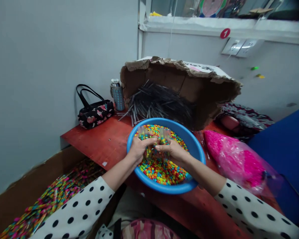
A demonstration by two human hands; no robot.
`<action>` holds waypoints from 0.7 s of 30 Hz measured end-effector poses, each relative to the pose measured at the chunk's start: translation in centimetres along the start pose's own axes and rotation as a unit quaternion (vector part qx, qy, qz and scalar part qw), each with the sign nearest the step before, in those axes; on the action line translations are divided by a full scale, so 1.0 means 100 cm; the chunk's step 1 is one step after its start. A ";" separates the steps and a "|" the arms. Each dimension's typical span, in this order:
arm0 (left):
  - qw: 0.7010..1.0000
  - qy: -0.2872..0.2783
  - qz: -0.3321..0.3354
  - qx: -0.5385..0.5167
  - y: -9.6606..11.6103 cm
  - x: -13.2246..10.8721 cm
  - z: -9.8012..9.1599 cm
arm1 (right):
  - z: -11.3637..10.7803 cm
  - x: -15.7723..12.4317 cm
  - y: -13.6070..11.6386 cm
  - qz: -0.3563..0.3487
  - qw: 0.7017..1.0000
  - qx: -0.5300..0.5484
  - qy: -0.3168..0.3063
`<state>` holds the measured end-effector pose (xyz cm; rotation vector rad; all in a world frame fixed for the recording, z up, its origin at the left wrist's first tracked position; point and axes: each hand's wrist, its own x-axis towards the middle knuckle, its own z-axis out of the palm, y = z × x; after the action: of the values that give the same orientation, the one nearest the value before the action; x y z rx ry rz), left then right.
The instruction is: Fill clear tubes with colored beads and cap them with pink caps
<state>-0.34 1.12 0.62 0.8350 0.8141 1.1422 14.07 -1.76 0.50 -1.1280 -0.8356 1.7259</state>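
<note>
Two polka-dot sleeves (84,209) fill the bottom of my feed, one forearm coming out of each towards the centre. At lower left, beside the near sleeve, I see an open brown carton (27,186) packed with filled tubes (52,196) of mixed colours.

Just above centre, my left hand (139,147) and right hand (173,151) meet fingertip to fingertip over a blue basin (198,151). Both have their fingers curled closed around small bunches of clear tubes (144,132), which stand upright and show blurred. Whether the tubes hold anything yet I cannot tell. The basin sits on a red table (99,139) and is heaped with coloured beads (161,172), which lie right under both hands.

Right of the basin, a bag of pink pieces (236,159) lies in clear plastic wrap. Behind the basin, a torn cardboard box (206,96) lies on its side with empty grey tubes (159,99) spilling from its mouth. Left of it stand a patterned flask (118,94) and a black floral handbag (96,113), against the wall. At upper right runs a white shelf (196,25) bearing a red sticker (225,33) marked 1.
</note>
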 end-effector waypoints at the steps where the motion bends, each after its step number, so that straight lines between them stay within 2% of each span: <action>1: 1.000 0.015 -0.003 -0.014 0.001 0.000 -0.001 | -0.005 0.001 -0.001 0.014 1.000 -0.002 0.003; 5: 0.999 0.019 -0.005 -0.049 0.005 0.001 -0.004 | -0.024 0.004 -0.004 0.053 0.998 -0.016 -0.020; 9: 0.999 0.010 -0.006 -0.035 0.005 0.000 -0.005 | -0.029 0.004 -0.003 0.041 0.998 -0.024 -0.035; 11: 0.999 0.014 -0.010 -0.036 0.005 0.000 -0.005 | -0.033 0.004 -0.006 0.017 0.995 -0.086 -0.036; 12: 0.999 0.014 -0.009 -0.041 0.005 0.000 -0.005 | -0.038 0.004 -0.009 -0.003 0.988 -0.153 -0.034; 13: 0.999 0.014 -0.006 -0.045 0.005 0.000 -0.005 | -0.044 0.005 -0.012 -0.029 0.967 -0.250 -0.031; 14: 0.999 0.012 -0.003 -0.049 0.005 0.000 -0.005 | -0.052 0.007 -0.015 -0.059 0.926 -0.371 -0.025; 15: 0.999 0.012 0.001 -0.050 0.004 0.000 -0.005 | -0.060 0.009 -0.017 -0.088 0.861 -0.500 -0.012; 16: 0.999 0.013 0.005 -0.049 0.004 0.000 -0.006 | -0.069 0.012 -0.018 -0.110 0.778 -0.618 0.005; 17: 0.999 0.016 0.008 -0.046 0.004 0.000 -0.006 | -0.077 0.016 -0.017 -0.122 0.693 -0.710 0.019; 18: 0.999 0.021 0.010 -0.043 0.004 0.000 -0.007 | -0.082 0.020 -0.015 -0.127 0.630 -0.766 0.023; 19: 0.999 0.029 0.011 -0.039 0.004 0.000 -0.007 | -0.085 0.026 -0.010 -0.128 0.598 -0.791 0.015; 20: 0.998 0.038 0.013 -0.038 0.004 0.000 -0.008 | -0.084 0.033 -0.004 -0.127 0.594 -0.794 -0.006; 21: 0.998 0.048 0.014 -0.036 0.003 0.000 -0.008 | -0.082 0.039 0.002 -0.128 0.608 -0.783 -0.035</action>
<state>-1.18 1.32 0.57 0.7385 0.8363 1.2370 20.83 2.32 -3.94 -1.7552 -2.6015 0.3738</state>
